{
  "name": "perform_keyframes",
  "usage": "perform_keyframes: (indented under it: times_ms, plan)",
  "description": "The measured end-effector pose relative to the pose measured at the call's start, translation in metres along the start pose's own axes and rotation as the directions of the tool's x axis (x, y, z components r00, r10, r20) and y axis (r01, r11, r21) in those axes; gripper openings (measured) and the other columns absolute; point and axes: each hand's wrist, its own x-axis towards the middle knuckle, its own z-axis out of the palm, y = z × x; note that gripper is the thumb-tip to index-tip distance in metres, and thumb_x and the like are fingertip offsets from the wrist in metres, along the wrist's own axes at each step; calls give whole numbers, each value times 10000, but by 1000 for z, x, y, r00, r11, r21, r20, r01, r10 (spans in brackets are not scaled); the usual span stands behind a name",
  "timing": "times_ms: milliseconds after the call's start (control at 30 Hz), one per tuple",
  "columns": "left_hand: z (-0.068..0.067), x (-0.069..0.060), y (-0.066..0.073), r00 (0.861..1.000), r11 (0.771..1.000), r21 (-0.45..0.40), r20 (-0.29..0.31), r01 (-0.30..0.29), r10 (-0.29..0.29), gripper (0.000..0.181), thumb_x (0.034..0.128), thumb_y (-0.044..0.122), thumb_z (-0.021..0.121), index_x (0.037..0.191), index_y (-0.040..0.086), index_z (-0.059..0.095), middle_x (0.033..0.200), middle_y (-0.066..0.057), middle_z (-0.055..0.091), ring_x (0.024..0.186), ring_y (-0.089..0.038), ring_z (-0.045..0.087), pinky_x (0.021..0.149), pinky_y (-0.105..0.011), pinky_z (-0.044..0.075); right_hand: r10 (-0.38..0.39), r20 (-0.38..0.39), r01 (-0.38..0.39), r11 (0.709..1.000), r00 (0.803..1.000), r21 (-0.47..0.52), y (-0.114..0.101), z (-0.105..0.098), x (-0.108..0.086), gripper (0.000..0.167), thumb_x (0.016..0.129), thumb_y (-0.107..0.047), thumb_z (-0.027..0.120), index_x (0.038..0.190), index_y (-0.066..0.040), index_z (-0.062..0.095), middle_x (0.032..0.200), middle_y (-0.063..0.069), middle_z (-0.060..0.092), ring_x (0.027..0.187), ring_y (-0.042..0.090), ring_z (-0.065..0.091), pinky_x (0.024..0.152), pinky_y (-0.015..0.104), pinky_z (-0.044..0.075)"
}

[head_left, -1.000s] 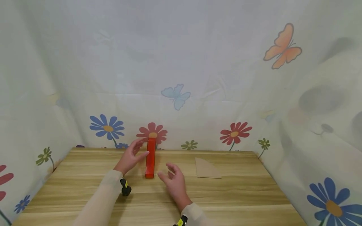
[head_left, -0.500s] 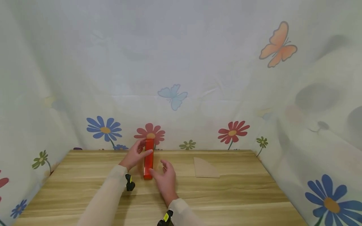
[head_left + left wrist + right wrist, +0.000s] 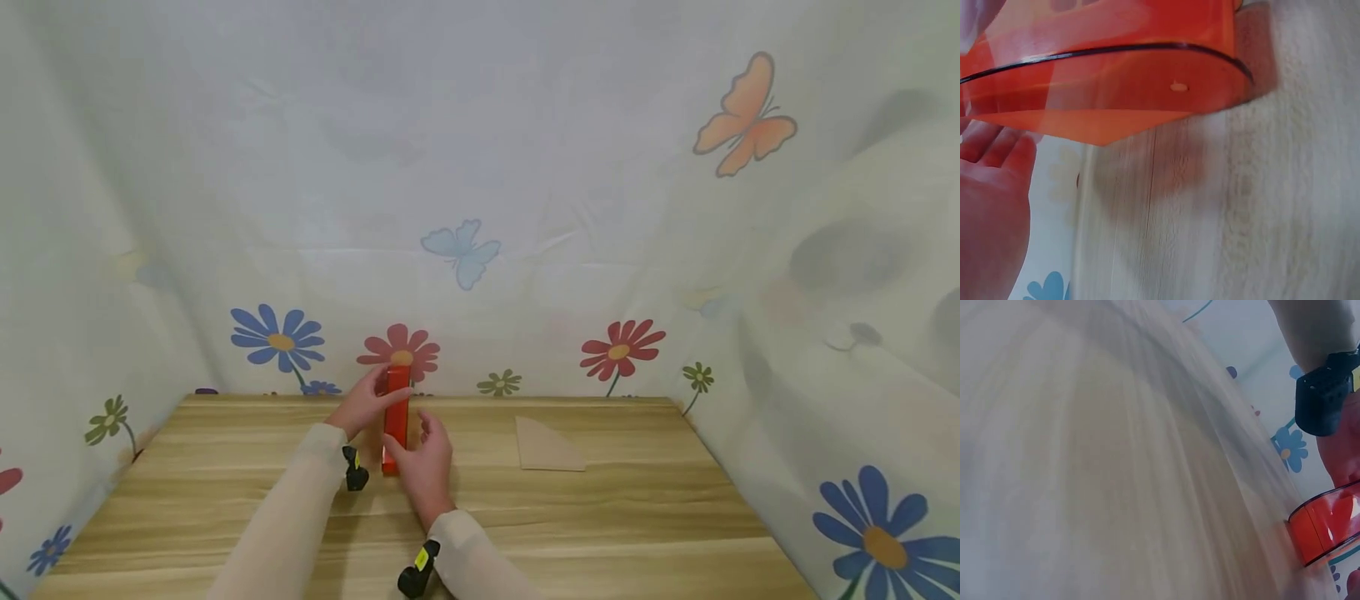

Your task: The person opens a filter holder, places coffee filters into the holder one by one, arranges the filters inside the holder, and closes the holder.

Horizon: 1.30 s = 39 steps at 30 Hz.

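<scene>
A red see-through plastic piece [image 3: 396, 417] with a dark-lined curved edge stands upright on the wooden table, narrow side toward me in the head view. My left hand [image 3: 363, 403] is around its upper part, thumb across the front and fingers on the far left side. In the left wrist view the red piece [image 3: 1147, 69] lies between the thumb and the fingers of that hand [image 3: 991, 212]. My right hand [image 3: 426, 467] has its thumb over the lower front; its fingers are bent loosely, to the right of the piece. Contact there is unclear.
On the wooden table [image 3: 615, 500], right of the hands, lies a flat tan quarter-circle [image 3: 547, 446]. A white cloth [image 3: 525, 167] printed with flowers and butterflies surrounds the back and sides. Each wrist carries a black camera.
My right hand has moved left, up to the red piece, with its thumb now in front of it. The left hand has moved right, its thumb reaching further across. The piece has stayed in place.
</scene>
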Motion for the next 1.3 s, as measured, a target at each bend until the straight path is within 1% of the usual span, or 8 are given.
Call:
perform_keyframes:
  times_ms: [167, 267, 467, 667, 767, 967, 1133, 1300]
  plan:
    - [2, 3, 1, 1000, 1000, -13, 11, 10, -10, 818, 908, 463, 762, 1556, 181, 349, 1519, -134, 514, 1401, -371, 490, 1165, -611, 390, 22, 26, -22, 1000, 999, 14, -4, 4, 3, 711, 819, -243, 876, 1392, 23, 551, 1396, 262, 594, 1271, 451, 590, 1064, 549, 509]
    - [3, 4, 0, 1000, 999, -32, 20, 14, -13, 791, 917, 436, 761, 1549, 175, 365, 1509, -136, 528, 1388, -372, 504, 1159, -615, 396, 22, 32, -22, 1000, 999, -7, -4, 4, 5, 711, 818, -226, 876, 1391, 32, 545, 1392, 269, 597, 1272, 455, 593, 1058, 543, 515]
    - [4, 7, -1, 1000, 999, -32, 8, 23, -23, 757, 922, 420, 760, 1530, 163, 388, 1497, -138, 536, 1378, -370, 508, 1154, -615, 402, 39, 48, -38, 999, 998, -19, -3, 6, 6, 698, 828, -206, 869, 1400, 28, 545, 1396, 225, 617, 1274, 385, 622, 1061, 489, 523]
    - [4, 8, 1, 1000, 999, -31, 3, 9, -9, 733, 936, 391, 749, 1521, 131, 391, 1501, -158, 529, 1390, -382, 492, 1177, -624, 365, 8, 74, -5, 999, 997, -41, -3, 8, 8, 535, 839, -184, 854, 1299, -48, 618, 1232, 113, 718, 1088, 265, 695, 982, 441, 582]
    - [4, 9, 0, 1000, 999, -34, 5, -7, 7, 714, 935, 383, 751, 1509, 132, 409, 1489, -156, 542, 1381, -378, 501, 1187, -618, 354, 0, 81, 5, 998, 997, -57, -4, 9, 9, 483, 849, -180, 846, 1269, -80, 631, 1191, 77, 733, 1058, 241, 698, 978, 436, 583]
    - [5, 9, -1, 1000, 999, -29, 8, -20, 20, 718, 930, 398, 754, 1507, 135, 418, 1484, -149, 553, 1377, -372, 513, 1186, -614, 359, -21, 76, 28, 995, 997, -94, -5, 9, 10, 442, 855, -169, 841, 1243, -83, 647, 1168, 75, 748, 1037, 237, 714, 956, 432, 594]
    - [6, 7, 0, 1000, 999, -34, 6, -15, 15, 719, 931, 408, 752, 1511, 151, 415, 1487, -139, 550, 1384, -369, 506, 1188, -619, 352, -25, 72, 33, 994, 997, -101, -5, 7, 9, 419, 848, -172, 848, 1217, -86, 670, 1126, 75, 763, 998, 226, 726, 926, 421, 606]
    - [7, 5, 1, 1000, 999, -41, 5, -2, 3, 711, 932, 391, 756, 1511, 154, 420, 1487, -133, 552, 1389, -359, 504, 1192, -604, 357, -36, 61, 43, 993, 997, -112, -5, 6, 9, 406, 828, -154, 859, 1190, -66, 699, 1075, 88, 775, 948, 220, 737, 884, 406, 619]
